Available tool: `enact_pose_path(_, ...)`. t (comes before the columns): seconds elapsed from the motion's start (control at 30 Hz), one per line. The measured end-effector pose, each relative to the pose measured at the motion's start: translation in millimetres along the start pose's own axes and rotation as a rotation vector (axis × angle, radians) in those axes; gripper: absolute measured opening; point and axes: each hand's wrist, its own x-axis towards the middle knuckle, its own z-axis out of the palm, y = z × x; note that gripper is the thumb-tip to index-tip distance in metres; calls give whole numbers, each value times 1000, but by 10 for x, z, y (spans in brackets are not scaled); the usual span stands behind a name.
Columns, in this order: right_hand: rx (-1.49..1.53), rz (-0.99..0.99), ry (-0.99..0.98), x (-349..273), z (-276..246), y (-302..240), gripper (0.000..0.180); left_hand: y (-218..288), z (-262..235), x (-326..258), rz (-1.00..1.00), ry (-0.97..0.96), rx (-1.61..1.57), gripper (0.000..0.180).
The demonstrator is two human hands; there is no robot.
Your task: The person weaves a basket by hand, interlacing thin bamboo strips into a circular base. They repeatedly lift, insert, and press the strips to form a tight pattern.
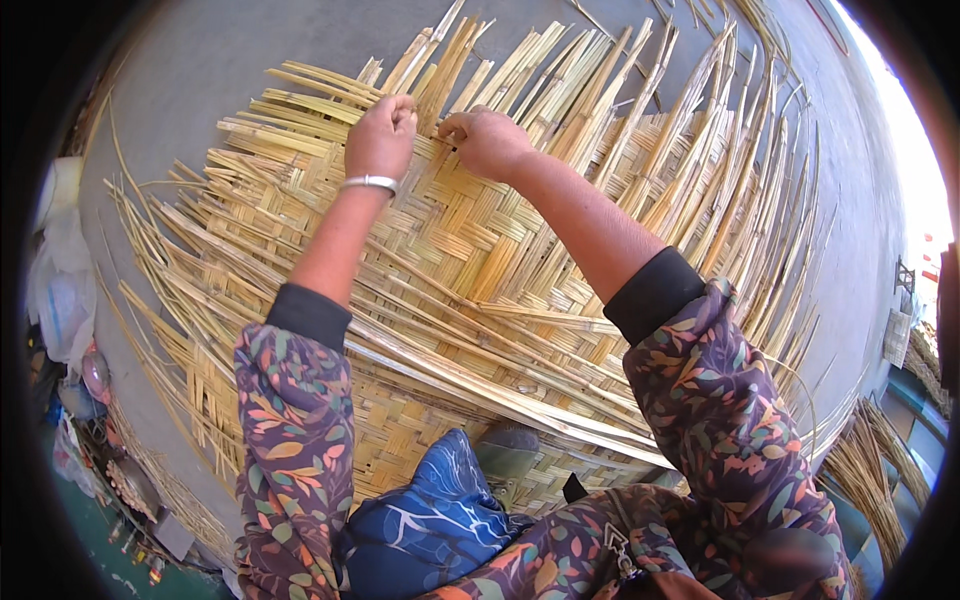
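On the grey floor, both hands work the far edge of a half-woven bamboo mat.

Spread across the floor (190,70), the bamboo mat (450,250) lies flat beneath the person, its woven middle ringed by loose strips (640,80) that fan outward and run off the top of the view. The left hand (381,135), with a silver bangle (369,183) at the wrist, is curled shut, fingers pinched on a strip at the mat's far edge; which strip it grips cannot be made out. The right hand (487,140), just beside it, is likewise closed, knuckles up, its fingertips hidden under the fist. Patterned sleeves and a blue cloth (430,520) cover the mat's near edge. At the left rim, blurred clutter (70,330) is too dark to identify. A bundle of strips (880,460) is cut off at the right.
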Motion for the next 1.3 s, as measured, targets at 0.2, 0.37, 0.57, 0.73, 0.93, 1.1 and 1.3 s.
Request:
enact_pose_path(0.2, 51, 51, -147, 86, -76, -29, 33, 88, 13, 446, 48, -279, 158, 24)
enact_pose_path(0.37, 31, 18, -142, 77, -116, -33, 32, -1, 22, 669, -63, -354, 43, 22)
enact_pose_path(0.57, -17, 40, -133, -7, -165, -84, 33, -30, -87, 597, -13, -288, -8, 18)
enact_pose_path(0.73, -9, -36, -56, -119, -53, -12, 39, -167, -341, 588, 292, -125, 678, 30)
enact_pose_path(0.93, 6, -36, -16, -137, -44, -11, 47, 40, -492, 688, 414, -319, 1040, 42)
enact_pose_path(1.1, 10, -29, -26, -125, -36, -12, 45, 102, -506, 767, 333, -461, 1000, 44)
enact_pose_path(1.3, 14, -15, -45, -151, -77, -38, 47, 161, -497, 703, 185, -514, 1005, 44)
